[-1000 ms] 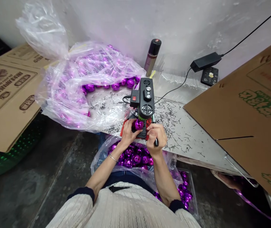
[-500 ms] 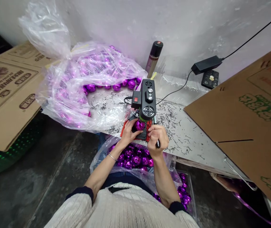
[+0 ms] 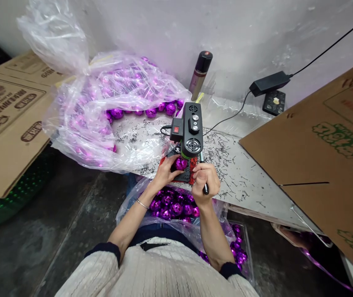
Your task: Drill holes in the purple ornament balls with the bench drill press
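Purple ball point(image 3: 181, 163) between left fingers point(image 3: 170, 160)

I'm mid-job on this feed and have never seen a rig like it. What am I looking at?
There is no robot: a camera worn on a person's head looks forward and down. The left hand holds a shiny purple ball beneath the front end of a black tabletop machine; whether they touch is hard to tell. The right hand grips the black lever handle beside it. On the pale table lie scattered small black bits and a clear plastic bag of purple balls, with a black-capped canister behind the machine. More purple balls sit in an open bag below the table's near edge.
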`<state>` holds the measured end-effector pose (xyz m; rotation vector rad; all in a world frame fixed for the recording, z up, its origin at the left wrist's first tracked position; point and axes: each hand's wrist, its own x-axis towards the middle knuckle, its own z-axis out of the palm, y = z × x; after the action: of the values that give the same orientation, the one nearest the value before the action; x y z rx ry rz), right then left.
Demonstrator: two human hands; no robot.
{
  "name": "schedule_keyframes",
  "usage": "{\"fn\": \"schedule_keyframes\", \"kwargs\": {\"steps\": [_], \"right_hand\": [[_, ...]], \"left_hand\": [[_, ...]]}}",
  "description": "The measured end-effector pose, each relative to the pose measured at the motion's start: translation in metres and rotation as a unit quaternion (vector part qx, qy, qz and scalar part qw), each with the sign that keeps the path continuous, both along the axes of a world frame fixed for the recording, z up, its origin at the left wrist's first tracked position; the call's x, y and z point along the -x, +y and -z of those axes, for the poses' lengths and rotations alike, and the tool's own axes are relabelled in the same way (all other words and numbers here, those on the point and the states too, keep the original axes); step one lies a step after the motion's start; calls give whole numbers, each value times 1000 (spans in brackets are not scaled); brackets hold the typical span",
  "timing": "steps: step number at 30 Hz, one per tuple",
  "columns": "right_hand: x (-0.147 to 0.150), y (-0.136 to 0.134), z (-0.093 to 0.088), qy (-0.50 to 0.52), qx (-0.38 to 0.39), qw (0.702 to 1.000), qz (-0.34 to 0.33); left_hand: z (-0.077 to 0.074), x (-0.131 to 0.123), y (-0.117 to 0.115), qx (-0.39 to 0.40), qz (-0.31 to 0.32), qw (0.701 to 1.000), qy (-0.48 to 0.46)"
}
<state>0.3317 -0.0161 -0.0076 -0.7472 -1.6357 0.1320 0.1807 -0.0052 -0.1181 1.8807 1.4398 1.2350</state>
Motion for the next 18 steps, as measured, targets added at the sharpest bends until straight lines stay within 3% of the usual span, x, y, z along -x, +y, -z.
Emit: {"fn": "schedule_keyframes", "kwargs": {"steps": [9, 18], "right_hand": [[1, 0, 2, 5, 3, 1000, 7], [1, 0, 40, 9, -7, 1000, 13]], "left_hand": [[10, -3, -1, -30, -9, 999, -23], [10, -2, -1, -31, -8, 999, -32]]}}
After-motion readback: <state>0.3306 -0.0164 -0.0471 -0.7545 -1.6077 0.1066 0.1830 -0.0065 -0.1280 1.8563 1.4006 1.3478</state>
